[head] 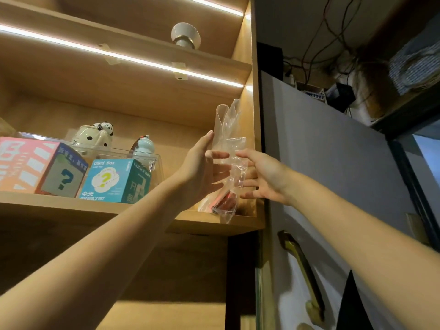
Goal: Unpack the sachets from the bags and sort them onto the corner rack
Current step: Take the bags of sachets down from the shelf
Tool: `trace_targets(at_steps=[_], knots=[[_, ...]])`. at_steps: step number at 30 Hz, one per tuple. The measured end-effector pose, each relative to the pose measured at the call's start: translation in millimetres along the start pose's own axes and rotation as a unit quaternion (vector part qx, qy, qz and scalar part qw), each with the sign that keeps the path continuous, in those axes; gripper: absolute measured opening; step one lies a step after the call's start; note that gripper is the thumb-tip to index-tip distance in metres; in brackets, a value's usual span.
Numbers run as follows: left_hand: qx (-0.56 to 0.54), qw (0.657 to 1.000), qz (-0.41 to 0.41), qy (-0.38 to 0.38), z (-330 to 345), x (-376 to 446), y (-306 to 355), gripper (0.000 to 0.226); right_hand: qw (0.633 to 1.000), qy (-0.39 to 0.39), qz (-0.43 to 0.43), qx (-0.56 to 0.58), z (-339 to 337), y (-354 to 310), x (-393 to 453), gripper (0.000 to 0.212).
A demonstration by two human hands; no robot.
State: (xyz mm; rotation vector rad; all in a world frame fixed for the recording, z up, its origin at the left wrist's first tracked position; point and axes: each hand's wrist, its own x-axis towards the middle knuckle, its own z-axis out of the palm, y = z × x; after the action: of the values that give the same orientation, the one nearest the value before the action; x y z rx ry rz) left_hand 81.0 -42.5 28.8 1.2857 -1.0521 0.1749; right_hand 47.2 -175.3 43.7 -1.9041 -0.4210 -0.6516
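— Both forearms fill the lower part of the frame, and they reach up to the wooden shelf at the centre right. What do you see at the end of them?

— A clear plastic bag stands at the right end of that shelf, against the side wall. Its handles point up. Something red lies at its bottom — I think these are the sachets, but through the plastic I cannot read them.

— So they are not unpacked yet?

— I judge the task is at an early stage. The red things are inside the bag, nothing is sorted as far as I can see, and no corner rack appears in this view.

— And the hands?

— The left hand is spread wide, with straight fingers lying against the left side of the bag. The right hand is also wide, fingers extended to the bag from the right side. Neither hand pinches the plastic; they only touch it from both sides.

— What is beside it?

— A teal box and a pink box, left of centre.
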Motion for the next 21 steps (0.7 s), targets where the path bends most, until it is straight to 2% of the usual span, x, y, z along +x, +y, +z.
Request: trace_targets(at_steps=[4, 8, 11, 13, 15, 18, 21], knots=[[-0.047, 0.999, -0.02, -0.004, 4.8, 0.1, -6.5, 0.053, 0.996, 0.064, -0.025, -0.053, -0.5, 7.3, 2.7, 0.043], [-0.076, 0.996, -0.038, -0.025, 13.1, 0.0, -15.5, 0.057, 0.989, 0.125, -0.038, -0.064, -4.6, 13.6, 1.8, 0.048], [-0.086, 0.995, -0.045, -0.035, 20.5, -2.1, -19.4, 0.048, 0.987, 0.142, -0.055, -0.055, -8.6, 18.0, 0.4, 0.034], [-0.079, 0.995, -0.043, -0.033, 20.9, -1.8, -18.8, 0.041, 0.986, 0.154, -0.054, -0.039, -13.3, 20.4, 1.2, 0.033], [-0.069, 0.997, -0.028, -0.012, 16.1, -1.1, -16.9, 0.037, 0.985, 0.161, -0.047, -0.033, -18.6, 22.5, 0.1, 0.031], [-0.039, 0.998, 0.007, 0.044, 3.1, 0.9, -14.5, 0.03, 0.986, 0.155, -0.053, -0.041, -30.1, 26.3, -4.1, 0.007], [0.017, 0.995, 0.015, 0.095, -7.8, 2.1, -15.1, 0.021, 0.984, 0.159, -0.061, -0.048, -45.0, 32.0, -10.1, 0.01]])
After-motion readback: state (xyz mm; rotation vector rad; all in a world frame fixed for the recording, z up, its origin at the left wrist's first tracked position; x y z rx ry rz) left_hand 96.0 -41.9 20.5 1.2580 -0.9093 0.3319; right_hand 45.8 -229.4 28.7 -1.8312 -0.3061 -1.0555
